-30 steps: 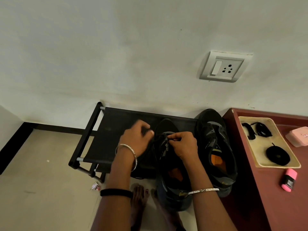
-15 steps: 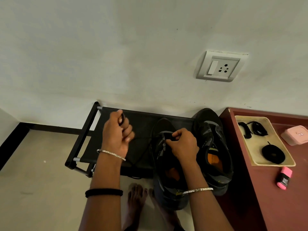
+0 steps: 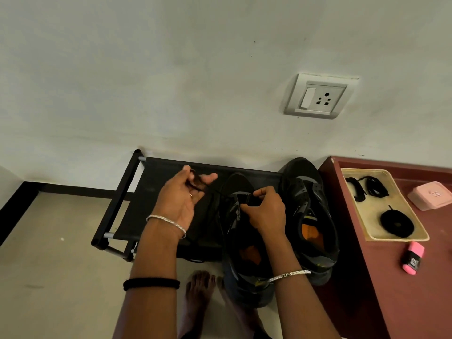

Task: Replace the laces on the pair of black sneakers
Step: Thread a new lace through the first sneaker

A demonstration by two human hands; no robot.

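lace (image 3: 195,182) | since a second ago it comes out leftward, clear of the near sneaker (image 3: 241,243), thin strand trailing back to the eyelets; unlacing looks under way | left hand (image 3: 182,195) rolls palm-up, thumb and curled fingers hooking the lace | right hand (image 3: 265,212) pinches the tongue area, steadying the sneaker on the shoe rack (image 3: 151,189) | second sneaker (image 3: 310,216) just beside

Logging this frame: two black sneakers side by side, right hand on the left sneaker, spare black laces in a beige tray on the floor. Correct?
Only the location is wrong: in the head view the beige tray with spare black laces sits on the red-brown table, not the floor. The rest holds.
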